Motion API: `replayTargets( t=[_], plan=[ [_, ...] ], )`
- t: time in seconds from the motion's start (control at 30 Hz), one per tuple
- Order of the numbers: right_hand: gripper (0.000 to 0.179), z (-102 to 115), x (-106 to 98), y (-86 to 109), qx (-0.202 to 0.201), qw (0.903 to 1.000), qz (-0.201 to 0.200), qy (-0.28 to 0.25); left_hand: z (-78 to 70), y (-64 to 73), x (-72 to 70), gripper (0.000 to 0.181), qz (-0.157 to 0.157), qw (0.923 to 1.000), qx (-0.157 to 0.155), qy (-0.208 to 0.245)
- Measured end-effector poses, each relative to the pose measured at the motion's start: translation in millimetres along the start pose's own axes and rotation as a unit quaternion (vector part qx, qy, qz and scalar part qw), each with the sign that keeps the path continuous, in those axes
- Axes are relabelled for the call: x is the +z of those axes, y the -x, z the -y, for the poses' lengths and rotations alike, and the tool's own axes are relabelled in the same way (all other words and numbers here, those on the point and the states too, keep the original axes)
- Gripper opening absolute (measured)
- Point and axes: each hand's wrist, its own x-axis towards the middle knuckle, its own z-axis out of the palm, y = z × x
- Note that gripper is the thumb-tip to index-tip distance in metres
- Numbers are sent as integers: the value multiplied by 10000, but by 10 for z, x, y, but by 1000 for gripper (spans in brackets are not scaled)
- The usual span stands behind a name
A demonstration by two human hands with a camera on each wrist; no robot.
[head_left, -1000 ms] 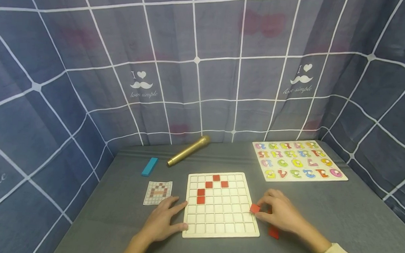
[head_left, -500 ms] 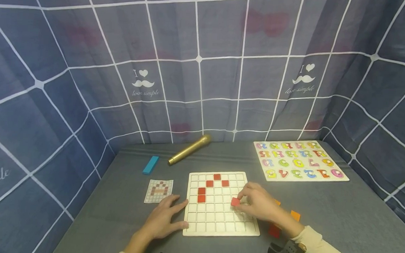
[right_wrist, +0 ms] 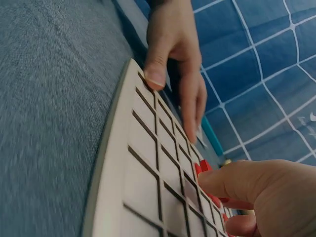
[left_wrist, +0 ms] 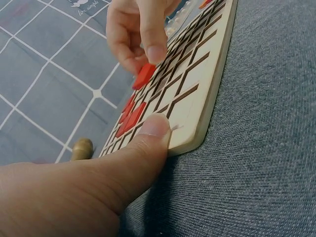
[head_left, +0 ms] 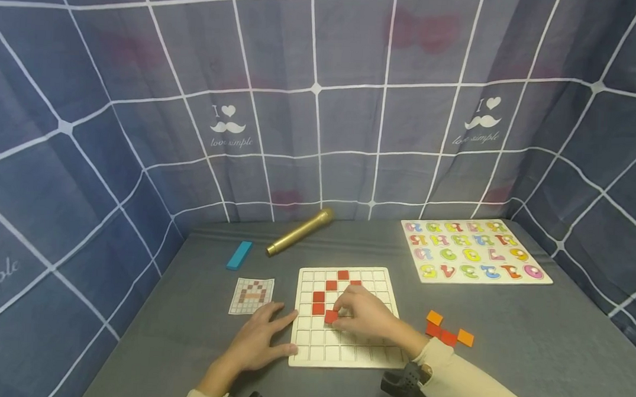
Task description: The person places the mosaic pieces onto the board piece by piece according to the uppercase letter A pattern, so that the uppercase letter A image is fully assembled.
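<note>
A pale wooden grid board [head_left: 338, 357] lies on the dark cloth, with several red square tiles [head_left: 319, 296] set in its upper cells. My right hand [head_left: 366, 314] is over the board's middle and pinches a red tile [head_left: 331, 317] between thumb and fingers. In the left wrist view that red tile [left_wrist: 144, 76] is tilted at the grid surface; whether it touches is hard to tell. On the board's left edge rests my left hand [head_left: 254, 342], fingers spread, its thumb [left_wrist: 155, 126] on the near left corner. The right hand partly covers one red tile at the upper right.
Loose red and orange tiles [head_left: 449, 337] lie right of the board. A pattern card [head_left: 251, 296] is by my left fingers. Behind are a blue block [head_left: 238, 255], a gold microphone-shaped stick [head_left: 300, 232] and a number puzzle board [head_left: 472, 252]. A grid-patterned curtain [head_left: 348, 123] surrounds the table.
My right hand has carried the red tile leftward from the board's right edge to its middle, uncovering the loose tiles at the right. The left hand has stayed on the board's edge.
</note>
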Motion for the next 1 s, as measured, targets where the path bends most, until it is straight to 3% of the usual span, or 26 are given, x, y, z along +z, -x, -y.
replayTargets(
  t=[0.43,1.0],
  plan=[
    [19,136,177,-66,151,9998,106,-35,4,12,33,72,19,10000,-42,79],
    [21,191,217,-89,255,9991,55,341,-6,9,8,71,-61,10000,-63,38]
  ],
)
